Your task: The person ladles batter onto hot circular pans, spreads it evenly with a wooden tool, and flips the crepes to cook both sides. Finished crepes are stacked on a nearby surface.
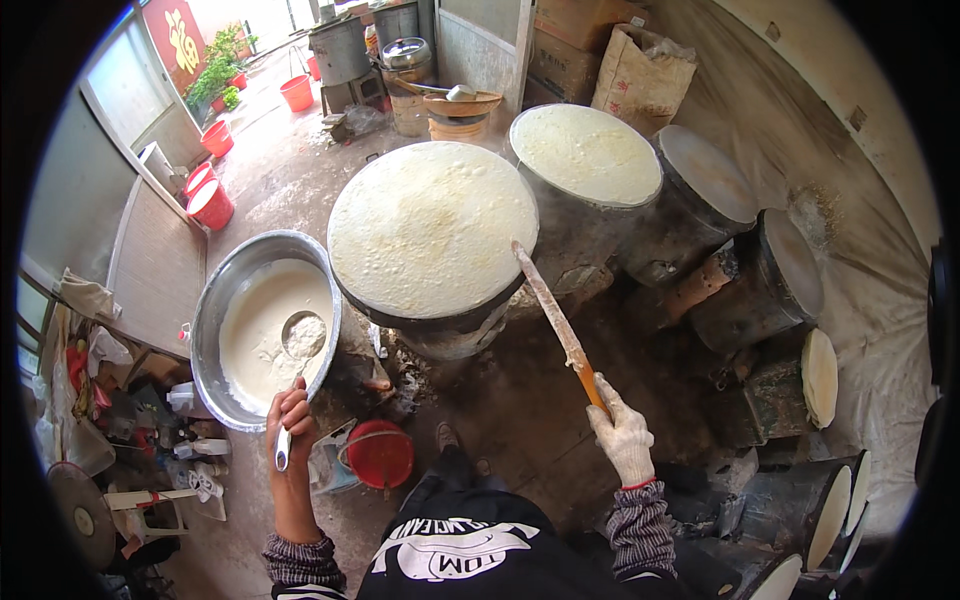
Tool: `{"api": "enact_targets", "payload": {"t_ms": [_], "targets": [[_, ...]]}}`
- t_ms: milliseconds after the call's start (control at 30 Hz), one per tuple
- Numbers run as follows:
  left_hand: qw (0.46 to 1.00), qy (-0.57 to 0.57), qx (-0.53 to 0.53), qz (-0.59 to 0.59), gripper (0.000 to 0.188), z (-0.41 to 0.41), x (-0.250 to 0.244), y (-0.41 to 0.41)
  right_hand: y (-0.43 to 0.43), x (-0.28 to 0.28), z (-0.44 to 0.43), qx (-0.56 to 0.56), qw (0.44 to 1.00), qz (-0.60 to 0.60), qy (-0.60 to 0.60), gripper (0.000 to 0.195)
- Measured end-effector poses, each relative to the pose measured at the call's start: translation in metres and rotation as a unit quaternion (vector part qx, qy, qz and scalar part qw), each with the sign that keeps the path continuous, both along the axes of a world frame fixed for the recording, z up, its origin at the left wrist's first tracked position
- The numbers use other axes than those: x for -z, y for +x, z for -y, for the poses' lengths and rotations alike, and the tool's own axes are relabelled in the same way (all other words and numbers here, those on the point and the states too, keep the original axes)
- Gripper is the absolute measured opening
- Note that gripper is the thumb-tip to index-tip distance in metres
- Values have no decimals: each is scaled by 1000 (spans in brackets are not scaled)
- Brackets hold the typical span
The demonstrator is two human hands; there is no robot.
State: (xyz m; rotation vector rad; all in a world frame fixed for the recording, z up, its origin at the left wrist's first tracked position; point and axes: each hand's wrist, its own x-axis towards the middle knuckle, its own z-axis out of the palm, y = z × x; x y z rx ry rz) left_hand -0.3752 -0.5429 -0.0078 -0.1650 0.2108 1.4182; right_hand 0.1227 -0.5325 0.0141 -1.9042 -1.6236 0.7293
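My left hand [294, 415], bare, grips the handle of a metal ladle [304, 334], whose bowl holds batter over a large metal basin [202, 330] of pale batter [251, 307]. My right hand [622, 435], in a whitish knit glove, is closed on the orange end of a long, batter-crusted wooden spatula [555, 319]. The spatula's far tip lies at the right edge of a round griddle [450, 319], which is covered by a bubbly pale pancake [431, 225]. Another pancake [589, 154] covers the griddle behind it to the right.
Two bare round griddles [707, 174] [793, 262] stand on drum stoves at the right. A flat pancake stack [819, 379] is farther down that side. A red bucket [380, 454] stands near my feet. Red buckets [211, 204], cartons [570, 52] and a sack [646, 75] lie beyond.
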Motion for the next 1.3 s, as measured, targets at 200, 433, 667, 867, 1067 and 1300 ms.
{"api": "enact_targets", "payload": {"t_ms": [200, 433, 667, 867, 1067, 1300], "targets": [[1000, -3, -8, 18, 33, 5, 2, 1, -7, -42, -14, 73, 981, -124, -131, 49], [999, 13, -34, 17, 39, 16, -3, -23, -21, -23, -8, -2, 972, -193, -132, 54], [960, -128, -57, -242, 38, 15, 20, -73, -152, -5, -48, -243, 937, -250, -16, 42], [827, -296, -26, -477, 33, 8, 69, -114, -297, 54, -108, -428, 886, 127, 124, 43], [804, -431, -50, -405, 15, 20, 159, -149, -402, 47, -153, -516, 800, 302, -41, 22], [918, -257, -38, -300, 33, -35, 70, -121, -403, 40, -156, -437, 865, 240, -45, 31]]}}
